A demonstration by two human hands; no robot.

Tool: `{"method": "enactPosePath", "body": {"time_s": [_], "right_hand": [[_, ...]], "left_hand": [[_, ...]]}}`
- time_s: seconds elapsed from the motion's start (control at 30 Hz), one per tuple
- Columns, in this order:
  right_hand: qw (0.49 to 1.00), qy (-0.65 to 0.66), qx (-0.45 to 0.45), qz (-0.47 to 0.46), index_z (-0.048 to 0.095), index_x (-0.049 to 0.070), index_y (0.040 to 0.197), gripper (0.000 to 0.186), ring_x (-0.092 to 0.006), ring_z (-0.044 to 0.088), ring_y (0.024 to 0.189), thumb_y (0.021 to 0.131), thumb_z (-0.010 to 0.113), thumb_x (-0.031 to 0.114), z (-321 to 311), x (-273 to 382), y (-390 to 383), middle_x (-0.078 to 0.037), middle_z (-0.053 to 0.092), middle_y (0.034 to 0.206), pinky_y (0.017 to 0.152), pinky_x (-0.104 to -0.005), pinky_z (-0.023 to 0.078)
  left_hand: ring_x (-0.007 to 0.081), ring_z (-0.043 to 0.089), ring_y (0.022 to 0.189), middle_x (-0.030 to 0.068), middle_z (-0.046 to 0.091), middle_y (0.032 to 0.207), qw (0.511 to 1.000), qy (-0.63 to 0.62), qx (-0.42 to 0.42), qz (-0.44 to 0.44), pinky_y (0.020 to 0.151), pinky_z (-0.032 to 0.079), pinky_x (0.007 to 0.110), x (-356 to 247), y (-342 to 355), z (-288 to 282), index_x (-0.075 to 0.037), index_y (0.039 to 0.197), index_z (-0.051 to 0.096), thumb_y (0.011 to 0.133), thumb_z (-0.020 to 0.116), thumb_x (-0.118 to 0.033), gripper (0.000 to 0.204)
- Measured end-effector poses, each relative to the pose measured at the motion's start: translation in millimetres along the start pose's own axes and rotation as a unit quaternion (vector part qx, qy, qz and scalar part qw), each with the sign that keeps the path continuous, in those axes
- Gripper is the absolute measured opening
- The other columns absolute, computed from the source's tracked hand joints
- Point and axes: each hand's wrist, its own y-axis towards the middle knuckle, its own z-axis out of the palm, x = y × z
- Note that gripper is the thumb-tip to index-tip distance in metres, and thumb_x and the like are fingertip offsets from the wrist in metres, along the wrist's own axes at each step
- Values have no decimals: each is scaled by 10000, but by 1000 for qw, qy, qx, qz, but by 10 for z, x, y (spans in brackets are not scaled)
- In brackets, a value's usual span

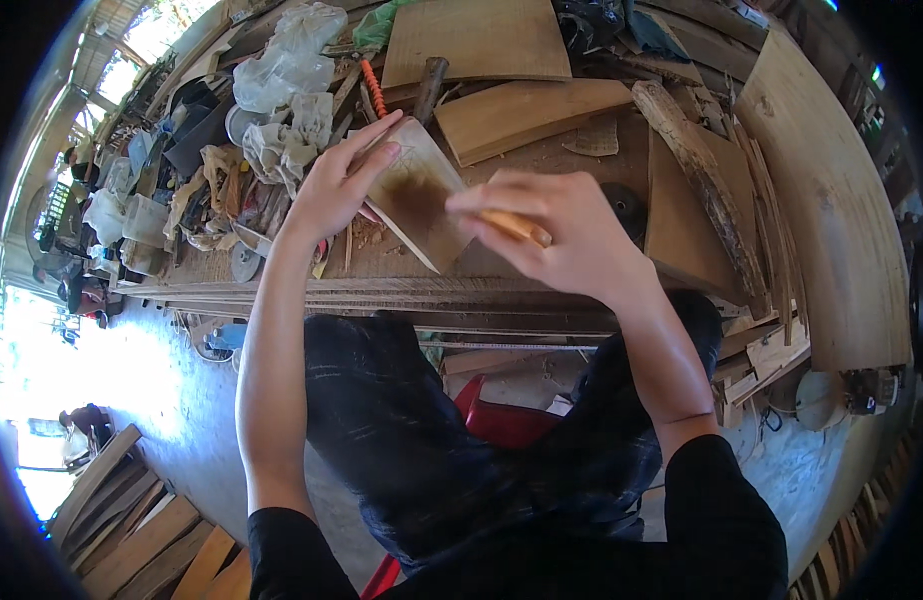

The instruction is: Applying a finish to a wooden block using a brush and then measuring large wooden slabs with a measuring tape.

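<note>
A pale rectangular board (422, 205) with faint drawn lines and a dark brown patch lies tilted at the near edge of the workbench (327, 292). My left hand (340, 185) grips the board by its left side, thumb on top and the other fingers along the edge. Over the board's right side, my right hand (572, 230) is closed round a tool with an orange-brown wooden handle (520, 227). The handle's rounded end sticks out toward me. My fingertips there are blurred and hide the working end, so its kind does not show.
Behind the board are a hammer-like dark handle (432, 88), an orange spiral-shaped rod (372, 88) and flat planks (537, 112). A rough bark-edged stick (697, 170) lies at right. Plastic bags (287, 70) and clutter fill the left. A red stool (502, 422) shows between my legs.
</note>
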Motion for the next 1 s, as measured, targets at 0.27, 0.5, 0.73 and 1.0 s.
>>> {"method": "enactPosePath", "body": {"time_s": [0.27, 0.5, 0.73, 1.0], "right_hand": [[991, 47, 119, -39, 757, 187, 1182, 238, -202, 754, 810, 951, 730, 240, 14, 79, -56, -29, 781, 972, 686, -341, 588], [996, -52, -20, 74, 769, 200, 1140, 209, -290, 743, 840, 959, 701, 278, 0, -30, -10, -69, 779, 971, 733, -397, 581], [979, 109, 166, 36, 779, 188, 1145, 199, -273, 758, 871, 963, 709, 235, -192, -93, -42, -59, 787, 1037, 758, -361, 584], [988, 61, 128, 67, 791, 158, 1121, 209, -288, 754, 923, 951, 728, 262, -195, -252, -88, -59, 795, 996, 824, -367, 585]], "left_hand": [[246, 615, 1306, 196, 681, 1352, 999, 13, -12, -26, 1140, 394, 335, 25, 22, 23, -91, 1504, 550, 1065, 590, -383, 528], [161, 727, 861, 116, 681, 1324, 991, -102, 9, -90, 635, 611, 292, -82, 27, 62, -132, 1537, 521, 1075, 580, -365, 521], [167, 726, 892, 107, 688, 1295, 985, -119, 5, -128, 605, 642, 316, -36, 3, 17, -139, 1555, 501, 1075, 567, -395, 548], [173, 712, 1008, 108, 678, 1323, 985, -100, 3, -139, 706, 623, 305, -129, 4, 52, -106, 1546, 508, 991, 721, -354, 644]]}}
